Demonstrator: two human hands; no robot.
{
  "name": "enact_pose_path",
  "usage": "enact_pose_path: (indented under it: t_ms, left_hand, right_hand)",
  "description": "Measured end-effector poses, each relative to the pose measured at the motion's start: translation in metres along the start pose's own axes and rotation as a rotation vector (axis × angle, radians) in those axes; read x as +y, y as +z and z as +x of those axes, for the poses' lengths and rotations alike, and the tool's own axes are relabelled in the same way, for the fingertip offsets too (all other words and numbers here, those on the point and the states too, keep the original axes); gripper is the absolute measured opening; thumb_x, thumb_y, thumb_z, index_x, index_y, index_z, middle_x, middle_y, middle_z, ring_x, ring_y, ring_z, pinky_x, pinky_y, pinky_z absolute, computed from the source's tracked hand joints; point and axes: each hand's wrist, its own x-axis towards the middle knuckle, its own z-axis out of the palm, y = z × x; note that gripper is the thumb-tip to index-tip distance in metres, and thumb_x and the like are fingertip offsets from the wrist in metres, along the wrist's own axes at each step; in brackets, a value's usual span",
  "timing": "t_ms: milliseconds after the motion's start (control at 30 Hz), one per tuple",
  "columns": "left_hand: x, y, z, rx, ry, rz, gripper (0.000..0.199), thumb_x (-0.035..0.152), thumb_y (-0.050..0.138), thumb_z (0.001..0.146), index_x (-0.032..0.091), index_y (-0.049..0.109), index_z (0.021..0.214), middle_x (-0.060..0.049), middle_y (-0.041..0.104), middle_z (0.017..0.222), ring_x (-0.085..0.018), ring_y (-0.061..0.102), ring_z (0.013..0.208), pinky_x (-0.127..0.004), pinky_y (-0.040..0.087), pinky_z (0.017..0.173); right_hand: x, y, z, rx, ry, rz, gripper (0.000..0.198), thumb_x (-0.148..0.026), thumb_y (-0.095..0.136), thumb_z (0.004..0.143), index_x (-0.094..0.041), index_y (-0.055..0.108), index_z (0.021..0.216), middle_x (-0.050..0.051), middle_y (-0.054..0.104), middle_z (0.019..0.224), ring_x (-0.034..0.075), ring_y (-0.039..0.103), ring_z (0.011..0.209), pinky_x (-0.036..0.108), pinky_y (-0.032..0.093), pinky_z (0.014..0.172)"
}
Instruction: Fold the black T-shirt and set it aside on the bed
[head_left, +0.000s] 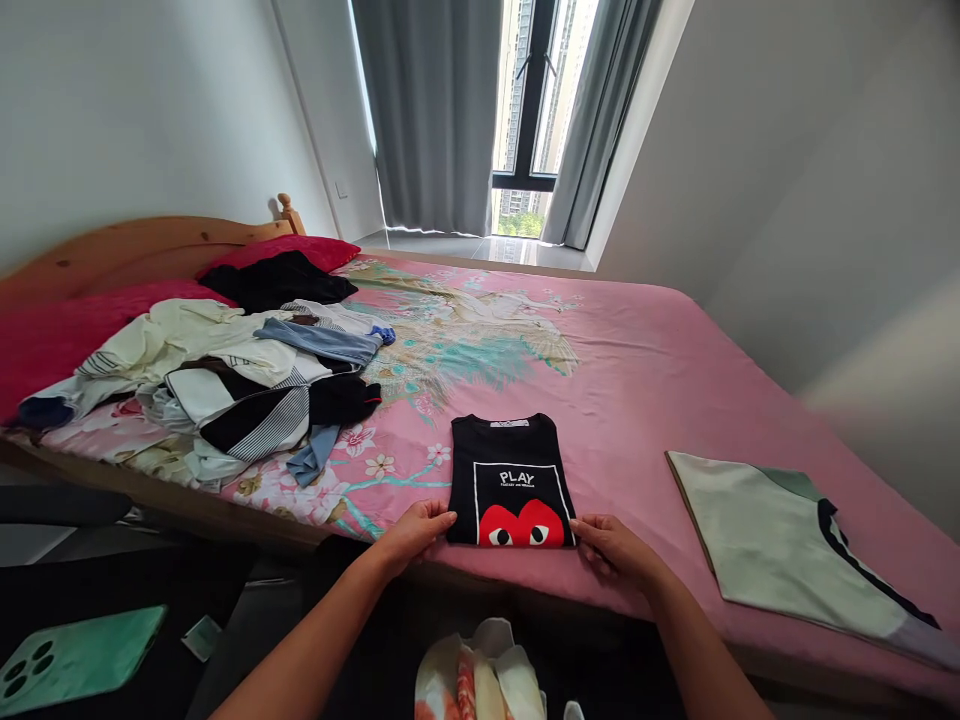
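In the head view, the shirt (513, 482) lies folded into a squarish block at the near edge of the bed (637, 390), about midway between left and right, its neckline facing far. The left hand (416, 532) is closed in a pinch on its near left corner, thumb on top, and the right hand (613, 548) pinches the near right corner in the same way. The shirt looks like thin, matt black knit, so it should be light, limp and hard to damage, but apt to sag or come unfolded if held at one point only; the two near corners seem a sound hold, with the layers taken together. Its red heart (523, 524) print stops at the near edge, where a fold probably runs; the printed patch may be a little stiffer than the bare cloth. To the right, a pale top (772, 530) with dark neck trim lies flat and smooth. At the far left, a loose, crumpled pile (259, 365) of knits and stripes slumps beside glossy red pillows (75, 325) and a curved wooden headboard (142, 240).
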Motion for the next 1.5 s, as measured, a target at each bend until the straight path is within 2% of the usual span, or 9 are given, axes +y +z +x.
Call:
enact_pose_path:
  t_ms: [367,633,800,900,1000,1100,1267,1367,1500]
  left_hand:
    - [-0.022,0.015,0.005,0.223,0.023,0.088,0.019,0.038,0.049,0.079,0.02,0.047,0.072,0.01,0.035,0.046,-0.007,0.028,0.032,-0.022,0.019,0.035]
    - [-0.045,0.007,-0.003,0.326,0.169,0.203,0.029,0.038,0.055,0.073,0.015,0.059,0.091,0.001,0.059,0.067,-0.015,0.055,0.06,-0.026,0.039,0.057]
    - [-0.015,0.017,-0.028,0.547,0.474,0.467,0.026,0.026,0.047,0.082,0.019,0.059,0.104,-0.006,0.063,0.093,-0.019,0.06,0.084,-0.033,0.045,0.078]
    - [0.006,0.04,-0.023,0.453,0.758,0.609,0.032,0.017,0.036,0.087,0.019,0.06,0.108,-0.008,0.062,0.114,-0.019,0.053,0.111,-0.034,0.04,0.098]
    - [0.014,0.064,-0.004,0.32,0.819,0.847,0.046,0.017,0.04,0.086,0.02,0.047,0.131,-0.007,0.044,0.141,-0.023,0.032,0.134,-0.046,0.02,0.112]
    - [0.006,0.073,0.014,0.265,0.684,0.987,0.058,0.029,0.049,0.084,0.023,0.035,0.14,-0.008,0.028,0.15,-0.029,0.019,0.139,-0.057,0.009,0.111]
    - [-0.014,0.061,0.01,0.298,0.654,0.976,0.069,0.039,0.056,0.08,0.023,0.031,0.142,-0.01,0.021,0.152,-0.029,0.015,0.14,-0.057,0.01,0.111]
    - [-0.021,0.057,-0.015,0.327,0.767,0.861,0.06,0.037,0.058,0.079,0.021,0.044,0.135,-0.012,0.031,0.148,-0.031,0.022,0.137,-0.056,0.013,0.11]
    - [-0.031,0.071,-0.049,0.155,0.766,0.537,0.024,0.034,0.054,0.084,0.024,0.068,0.1,-0.009,0.063,0.112,-0.026,0.053,0.109,-0.041,0.039,0.097]
  right_hand:
    - [0.01,0.028,-0.007,0.186,0.037,-0.008,0.034,-0.054,0.045,0.08,-0.022,0.039,0.069,-0.007,0.047,0.045,0.007,0.035,0.03,0.021,0.017,0.033]
    - [0.027,0.041,-0.022,0.338,0.146,-0.325,0.022,-0.041,0.045,0.08,-0.022,0.043,0.068,-0.004,0.05,0.047,0.012,0.047,0.038,0.024,0.026,0.039]
    - [-0.004,0.054,-0.042,0.611,-0.145,-0.612,0.02,-0.039,0.044,0.084,-0.024,0.054,0.09,0.001,0.064,0.076,0.017,0.058,0.07,0.029,0.04,0.062]
    - [-0.027,0.078,-0.031,0.641,-0.478,-0.621,0.031,-0.038,0.034,0.09,-0.023,0.055,0.105,0.009,0.062,0.107,0.02,0.057,0.097,0.034,0.044,0.084]
    - [-0.031,0.097,-0.004,0.479,-0.674,-0.829,0.043,-0.033,0.033,0.09,-0.019,0.046,0.128,0.01,0.045,0.137,0.023,0.035,0.129,0.046,0.024,0.108]
    - [-0.014,0.095,0.018,0.454,-0.475,-1.0,0.057,-0.04,0.041,0.086,-0.018,0.035,0.138,0.01,0.028,0.147,0.029,0.022,0.136,0.058,0.011,0.109]
    - [0.021,0.065,0.005,0.692,-0.332,-0.891,0.063,-0.046,0.044,0.083,-0.009,0.039,0.134,0.016,0.037,0.141,0.03,0.03,0.131,0.049,0.023,0.108]
    - [0.029,0.051,-0.022,0.723,-0.239,-0.657,0.062,-0.052,0.042,0.083,-0.012,0.041,0.13,0.016,0.054,0.123,0.027,0.048,0.113,0.041,0.037,0.096]
    - [0.029,0.045,-0.044,0.591,0.017,-0.459,0.047,-0.058,0.044,0.081,-0.022,0.056,0.108,0.01,0.064,0.1,0.025,0.059,0.09,0.036,0.043,0.077]
